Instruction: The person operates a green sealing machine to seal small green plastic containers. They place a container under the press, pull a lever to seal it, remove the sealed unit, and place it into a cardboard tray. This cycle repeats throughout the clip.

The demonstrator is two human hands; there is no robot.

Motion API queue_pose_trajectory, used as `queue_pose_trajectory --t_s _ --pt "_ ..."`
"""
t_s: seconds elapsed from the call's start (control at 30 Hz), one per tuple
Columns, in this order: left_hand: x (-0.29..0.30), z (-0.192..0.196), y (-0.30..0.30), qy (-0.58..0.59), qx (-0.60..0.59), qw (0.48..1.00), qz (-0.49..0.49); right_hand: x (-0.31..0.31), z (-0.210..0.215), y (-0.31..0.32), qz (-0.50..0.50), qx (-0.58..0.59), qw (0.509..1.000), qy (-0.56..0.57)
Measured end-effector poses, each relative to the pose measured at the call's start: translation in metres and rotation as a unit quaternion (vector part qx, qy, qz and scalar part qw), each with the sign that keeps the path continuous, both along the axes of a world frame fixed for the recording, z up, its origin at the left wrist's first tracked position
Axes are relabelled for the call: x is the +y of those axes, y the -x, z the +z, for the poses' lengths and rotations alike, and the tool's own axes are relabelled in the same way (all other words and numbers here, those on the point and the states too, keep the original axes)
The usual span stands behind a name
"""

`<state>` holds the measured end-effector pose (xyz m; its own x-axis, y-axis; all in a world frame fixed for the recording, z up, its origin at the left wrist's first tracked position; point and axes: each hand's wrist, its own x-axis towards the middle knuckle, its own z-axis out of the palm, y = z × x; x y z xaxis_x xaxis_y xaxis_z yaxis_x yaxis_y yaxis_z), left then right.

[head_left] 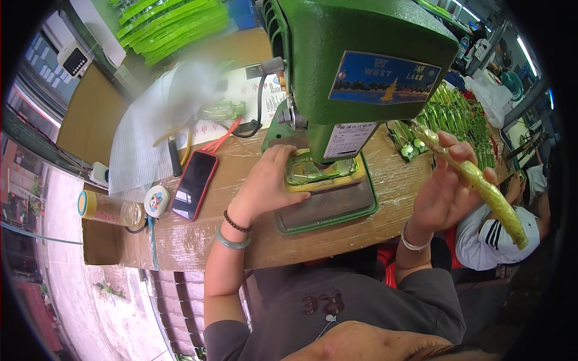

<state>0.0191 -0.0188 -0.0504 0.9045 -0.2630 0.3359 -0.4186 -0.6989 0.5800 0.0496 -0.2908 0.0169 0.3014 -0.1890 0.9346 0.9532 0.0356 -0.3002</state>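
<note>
A green bench drill press (pixel 307 54) stands in front of me, its head over a flat base plate (pixel 334 210). Under the head lies a clear green plastic piece (pixel 308 173) with a yellowish strip along its near side. My left hand (pixel 263 182) grips the left end of this piece, thumb along the near side; some fingertips are hidden behind it. My right hand (pixel 442 195) is closed around the press's long lever (pixel 495 201), which is wrapped in yellow material and slants down to the right. The drill tip is hard to make out.
Many green plastic pieces (pixel 454 120) lie in rows at the right, near a person in a white shirt (pixel 503 237). At left are a phone (pixel 195 183), a round white case (pixel 157 200), a bottle (pixel 111 209) and translucent sheeting (pixel 141 138). Green trays (pixel 171 27) stack behind.
</note>
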Motion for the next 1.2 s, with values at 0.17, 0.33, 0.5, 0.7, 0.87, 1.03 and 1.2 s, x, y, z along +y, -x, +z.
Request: queue_pose_trajectory --t_s 0.17,0.33,0.5,0.7,0.87,1.03,1.2 --pt "-0.001 0.004 -0.001 0.001 0.025 1.0 -0.007 -0.012 0.011 -0.018 0.045 -0.042 0.997 0.054" --pt "0.0 0.002 -0.001 -0.016 0.014 1.0 -0.003 0.01 0.076 -0.087 0.187 0.133 0.973 0.039" --pt "0.0 0.001 -0.003 -0.019 0.013 1.0 -0.007 0.028 0.033 -0.192 0.268 0.377 0.886 -0.01" --pt "-0.001 0.003 -0.002 -0.014 0.014 1.0 -0.007 -0.025 -0.043 -0.129 0.065 0.542 0.786 0.291" --pt "0.001 0.0 -0.001 -0.01 -0.015 1.0 -0.01 -0.006 -0.045 -0.051 -0.037 0.393 0.763 0.511" --pt "0.0 -0.002 -0.002 -0.001 0.018 1.0 -0.004 0.008 -0.06 -0.051 -0.079 0.328 0.842 0.422" --pt "-0.001 0.001 0.0 -0.001 0.007 1.0 -0.004 -0.023 -0.038 -0.035 -0.001 0.42 0.87 0.259"
